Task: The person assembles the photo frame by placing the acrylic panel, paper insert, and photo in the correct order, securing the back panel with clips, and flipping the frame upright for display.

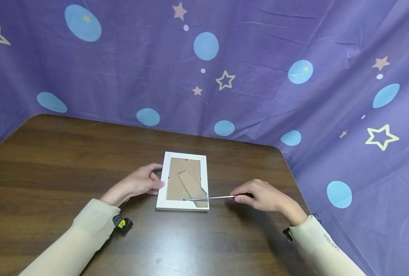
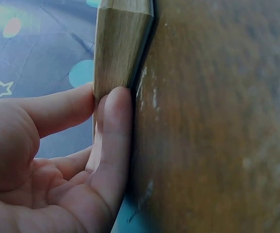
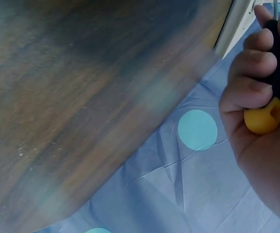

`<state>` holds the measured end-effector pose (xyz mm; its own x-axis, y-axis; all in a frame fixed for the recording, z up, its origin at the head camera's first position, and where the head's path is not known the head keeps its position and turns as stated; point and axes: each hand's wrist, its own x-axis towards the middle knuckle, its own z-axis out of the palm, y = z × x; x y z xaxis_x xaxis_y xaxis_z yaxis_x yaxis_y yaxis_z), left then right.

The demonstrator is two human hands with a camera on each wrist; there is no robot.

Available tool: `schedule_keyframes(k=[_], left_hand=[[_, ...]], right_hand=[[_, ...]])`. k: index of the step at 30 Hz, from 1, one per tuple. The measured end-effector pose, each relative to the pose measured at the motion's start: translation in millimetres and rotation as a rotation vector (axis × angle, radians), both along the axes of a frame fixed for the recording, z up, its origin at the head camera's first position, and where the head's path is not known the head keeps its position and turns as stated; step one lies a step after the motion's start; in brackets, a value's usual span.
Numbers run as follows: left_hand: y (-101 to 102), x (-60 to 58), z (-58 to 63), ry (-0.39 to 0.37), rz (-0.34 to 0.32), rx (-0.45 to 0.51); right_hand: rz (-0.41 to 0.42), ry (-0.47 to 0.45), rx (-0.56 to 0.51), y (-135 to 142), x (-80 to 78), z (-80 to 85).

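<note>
A white picture frame lies face down, its brown backing board and folded stand leg upward. My left hand grips the frame's left side, the thumb on its rim. In the left wrist view, my fingers lie against the frame's edge, which looks wood-toned there. My right hand holds a screwdriver with its fingers curled round the black and yellow handle. The metal shaft reaches left across the stand leg, with its tip near the backing's lower edge. Whether the tip touches is unclear.
The brown wooden table extends around the frame. A purple cloth with stars and blue dots hangs behind the table and along its right side. Dark straps, one with a yellow part, sit at the wrists.
</note>
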<state>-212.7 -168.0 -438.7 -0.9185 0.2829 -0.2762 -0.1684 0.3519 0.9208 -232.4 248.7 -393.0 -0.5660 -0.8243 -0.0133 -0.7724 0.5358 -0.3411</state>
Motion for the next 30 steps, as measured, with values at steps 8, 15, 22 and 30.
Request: schedule_keyframes(k=[8, 15, 22, 30], left_hand=[[-0.3, 1.8, 1.7, 0.008, 0.001, 0.000], [0.6, 1.6, 1.5, 0.013, 0.001, 0.003], [0.2, 2.1, 1.4, 0.008, 0.007, -0.003], [0.4, 2.2, 2.5, 0.012, 0.000, 0.003]], right_hand=[[0.022, 0.134, -0.006, -1.5, 1.3, 1.2], [0.015, 0.113, 0.038, -6.1, -0.2, 12.0], [0.017, 0.063, 0.103, -19.1, -7.1, 32.4], [0.014, 0.073, 0.152, -25.0, -8.0, 40.1]])
